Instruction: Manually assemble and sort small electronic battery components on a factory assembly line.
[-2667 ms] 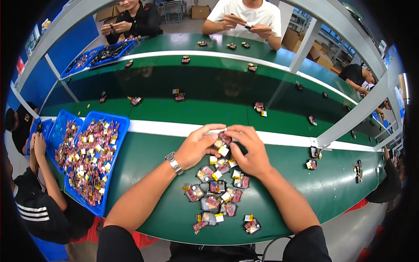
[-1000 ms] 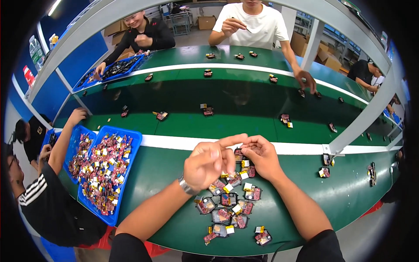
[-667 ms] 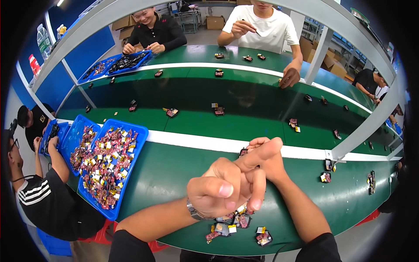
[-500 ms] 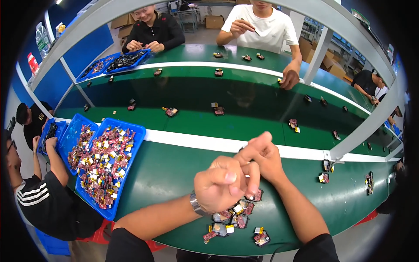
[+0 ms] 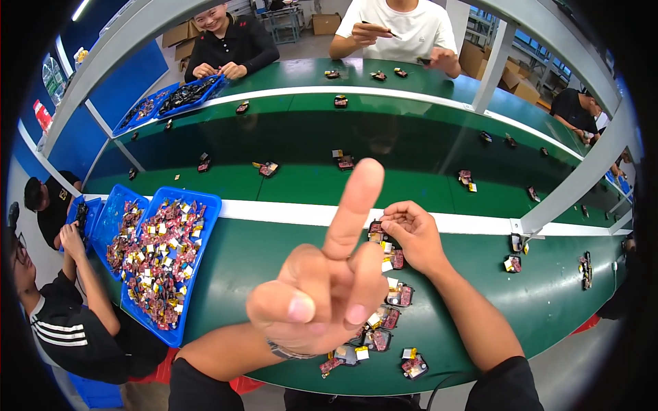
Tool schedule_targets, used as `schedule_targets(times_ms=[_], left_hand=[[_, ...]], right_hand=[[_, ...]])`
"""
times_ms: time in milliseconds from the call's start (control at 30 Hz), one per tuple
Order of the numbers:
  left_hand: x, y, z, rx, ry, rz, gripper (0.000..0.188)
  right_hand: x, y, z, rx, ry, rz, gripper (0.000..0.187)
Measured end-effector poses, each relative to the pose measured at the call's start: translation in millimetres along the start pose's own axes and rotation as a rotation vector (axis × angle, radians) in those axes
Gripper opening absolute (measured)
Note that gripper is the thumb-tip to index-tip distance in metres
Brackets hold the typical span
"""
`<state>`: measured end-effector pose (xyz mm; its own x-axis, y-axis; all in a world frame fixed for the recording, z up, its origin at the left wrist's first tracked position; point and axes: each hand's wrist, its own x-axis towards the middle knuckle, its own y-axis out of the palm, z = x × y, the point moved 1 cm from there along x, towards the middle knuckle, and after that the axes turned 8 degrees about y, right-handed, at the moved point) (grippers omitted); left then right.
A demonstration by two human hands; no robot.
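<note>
My left hand (image 5: 322,274) is raised in front of me, one finger stretched up and the others loosely curled apart, with nothing held in it. A wristband shows at its wrist. My right hand (image 5: 415,236) is half curled beside a small black-cased circuit module (image 5: 376,230) near the bench's white edge. No held part shows between its fingers; whether the thumb touches the module cannot be told. More modules with red boards and pale battery pouches run toward me, including one module (image 5: 399,294) and a nearer one (image 5: 413,364). My left hand hides some of them.
A blue tray (image 5: 214,226) heaped with red boards stands on the left bench. Modules such as this one (image 5: 267,169) lie on the green conveyor (image 5: 411,195). A metal post (image 5: 576,178) rises at the right. Other people sit across and to the left.
My hands were close together and overlapping; now they are apart. The left has come nearer with one finger raised. A co-worker across has lifted a hand off the belt.
</note>
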<state>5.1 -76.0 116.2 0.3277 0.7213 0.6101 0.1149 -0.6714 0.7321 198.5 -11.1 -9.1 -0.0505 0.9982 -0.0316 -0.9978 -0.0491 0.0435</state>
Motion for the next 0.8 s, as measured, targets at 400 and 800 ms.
schedule_targets(times_ms=[400,800], left_hand=[[-8.4,20.9,-8.2,0.029,-0.074,0.005,0.024],[1.3,-134.1,6.3,1.308,-0.551,-0.267,0.037]], right_hand=[[-7.9,4.0,12.8,-0.054,-0.009,0.0,0.017],[-0.2,1.5,2.4,0.073,-0.034,-0.012,0.016]])
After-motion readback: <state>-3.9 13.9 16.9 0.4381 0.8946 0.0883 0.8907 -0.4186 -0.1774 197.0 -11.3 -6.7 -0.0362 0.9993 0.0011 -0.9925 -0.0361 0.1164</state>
